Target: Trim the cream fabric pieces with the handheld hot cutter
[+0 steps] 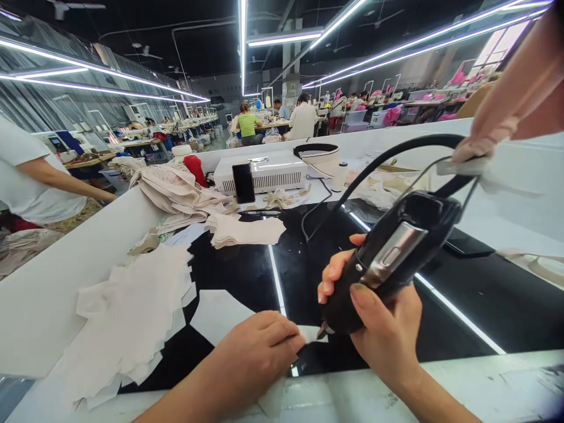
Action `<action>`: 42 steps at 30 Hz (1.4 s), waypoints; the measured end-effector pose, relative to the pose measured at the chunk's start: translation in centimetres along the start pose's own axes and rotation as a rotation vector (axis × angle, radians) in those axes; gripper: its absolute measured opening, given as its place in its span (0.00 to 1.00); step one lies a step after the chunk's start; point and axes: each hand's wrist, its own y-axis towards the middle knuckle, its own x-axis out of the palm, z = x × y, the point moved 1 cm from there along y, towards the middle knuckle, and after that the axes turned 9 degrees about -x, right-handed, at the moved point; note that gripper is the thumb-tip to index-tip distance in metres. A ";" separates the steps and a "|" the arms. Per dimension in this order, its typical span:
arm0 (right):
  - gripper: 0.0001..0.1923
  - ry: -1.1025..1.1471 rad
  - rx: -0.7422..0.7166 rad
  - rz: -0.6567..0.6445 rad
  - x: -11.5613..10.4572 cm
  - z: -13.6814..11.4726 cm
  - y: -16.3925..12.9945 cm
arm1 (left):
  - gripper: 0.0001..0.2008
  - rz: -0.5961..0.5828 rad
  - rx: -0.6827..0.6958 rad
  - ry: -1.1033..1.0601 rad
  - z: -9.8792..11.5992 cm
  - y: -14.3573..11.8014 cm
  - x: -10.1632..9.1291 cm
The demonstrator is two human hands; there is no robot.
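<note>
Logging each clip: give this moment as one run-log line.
right hand: grips black corded tool | left hand: presses white fabric piece | surface: black table

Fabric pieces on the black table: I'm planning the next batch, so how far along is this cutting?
Seemingly done: a spread of cut pale pieces at left and a folded stack behind. In hand: the right hand holds the black electric cutter, tip at one white piece under the left hand. Left: a heap of fabric farther back looks uncut.
</note>
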 end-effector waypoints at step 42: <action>0.24 -0.126 0.007 0.028 -1.1 -0.6 -3.1 | 0.10 0.148 -0.143 0.156 0.9 -2.3 1.8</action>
